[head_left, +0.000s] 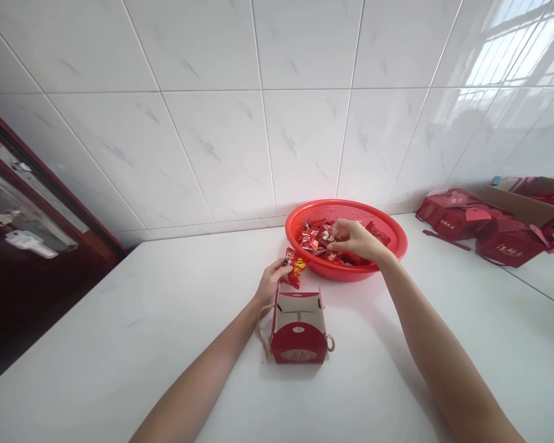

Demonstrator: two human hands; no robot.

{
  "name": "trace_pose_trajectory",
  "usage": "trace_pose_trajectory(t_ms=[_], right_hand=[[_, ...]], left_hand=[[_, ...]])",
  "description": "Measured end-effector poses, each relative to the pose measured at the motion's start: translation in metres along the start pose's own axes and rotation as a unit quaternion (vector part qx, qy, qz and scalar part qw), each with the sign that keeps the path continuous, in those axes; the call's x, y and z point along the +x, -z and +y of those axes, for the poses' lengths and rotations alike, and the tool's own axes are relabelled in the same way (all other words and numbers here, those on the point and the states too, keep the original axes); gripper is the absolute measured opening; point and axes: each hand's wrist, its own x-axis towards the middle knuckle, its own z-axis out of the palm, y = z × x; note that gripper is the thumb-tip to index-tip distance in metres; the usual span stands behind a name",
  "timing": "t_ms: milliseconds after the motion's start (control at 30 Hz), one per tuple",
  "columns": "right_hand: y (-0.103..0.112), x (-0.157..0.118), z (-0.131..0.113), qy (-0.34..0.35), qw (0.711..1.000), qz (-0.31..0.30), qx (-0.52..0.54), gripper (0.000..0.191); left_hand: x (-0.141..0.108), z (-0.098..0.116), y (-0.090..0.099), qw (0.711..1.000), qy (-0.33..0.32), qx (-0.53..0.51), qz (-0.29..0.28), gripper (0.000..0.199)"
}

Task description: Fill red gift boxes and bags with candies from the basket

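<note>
My left hand is closed on a shiny red and yellow snack packet, held just beyond the open box. My right hand reaches over a red plastic basket. Its thumb and fingers pinch a small dark red candy packet with pale print, above the heap of red wrapped packets inside. Nearer to me, a small dark red gift box stands with its top open and pale inner walls showing. A rope handle hangs at its left side.
Red folded gift boxes lie at the right by the wall, beside an open cardboard carton. White tiles back the white table. A dark red door with keys in its lock is at the left.
</note>
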Motion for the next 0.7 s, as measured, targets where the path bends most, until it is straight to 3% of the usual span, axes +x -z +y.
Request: trace_pose_trajectory(t_ms=[100, 200, 333, 467, 567, 700], right_hand=[[0.000, 0.000, -0.001, -0.012, 0.999, 0.039, 0.009, 0.033], [-0.001, 0.000, -0.002, 0.019, 0.997, 0.076, -0.002, 0.033], [-0.004, 0.001, -0.005, 0.084, 0.993, 0.079, 0.035, 0.029], [-0.008, -0.003, -0.015, 0.103, 0.988, 0.098, 0.055, 0.020], [-0.013, -0.009, -0.028, 0.147, 0.976, 0.159, 0.029, 0.009], [-0.021, -0.017, -0.044, 0.239, 0.944, 0.217, -0.062, 0.018]], left_hand=[[0.000, 0.000, 0.000, 1.000, 0.001, -0.003, -0.001, 0.023], [-0.001, 0.000, 0.000, 1.000, 0.000, -0.005, -0.001, 0.023], [-0.001, 0.000, 0.000, 1.000, -0.003, -0.003, 0.001, 0.024], [0.001, 0.000, 0.003, 1.000, -0.009, 0.000, 0.010, 0.025], [0.004, 0.005, 0.007, 0.999, -0.023, 0.008, 0.031, 0.031], [0.008, 0.016, 0.013, 0.996, -0.058, 0.024, 0.069, 0.048]])
